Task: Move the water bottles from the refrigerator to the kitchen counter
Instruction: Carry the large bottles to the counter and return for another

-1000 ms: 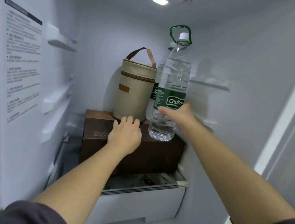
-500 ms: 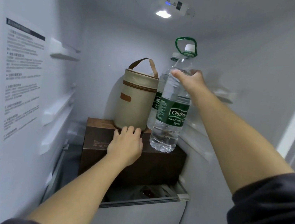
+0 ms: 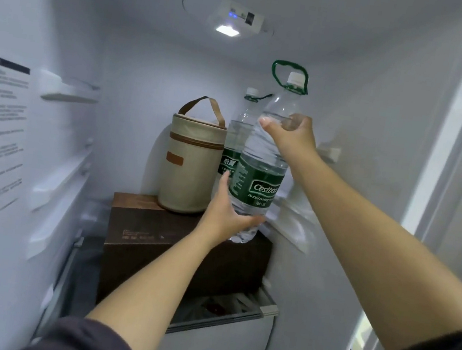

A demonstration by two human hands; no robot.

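Inside the refrigerator, a large clear water bottle (image 3: 260,167) with a green label, white cap and green carry loop is tilted, its base over the front right corner of a dark brown box (image 3: 156,232). My right hand (image 3: 292,133) grips the bottle's shoulder from the right. My left hand (image 3: 227,213) wraps around its lower part from the left. A second water bottle (image 3: 237,134) of the same kind stands upright behind it, partly hidden.
A beige cylindrical bag (image 3: 192,163) with a brown strap stands on the box, left of the bottles. Below the box is a white drawer (image 3: 218,342) with a glass cover. The refrigerator's right wall (image 3: 373,165) carries shelf rails close to the bottle.
My left hand left the top of the box and took hold of the bottle's lower part. The bottle has tilted and lifted slightly; my right hand stays on its shoulder.
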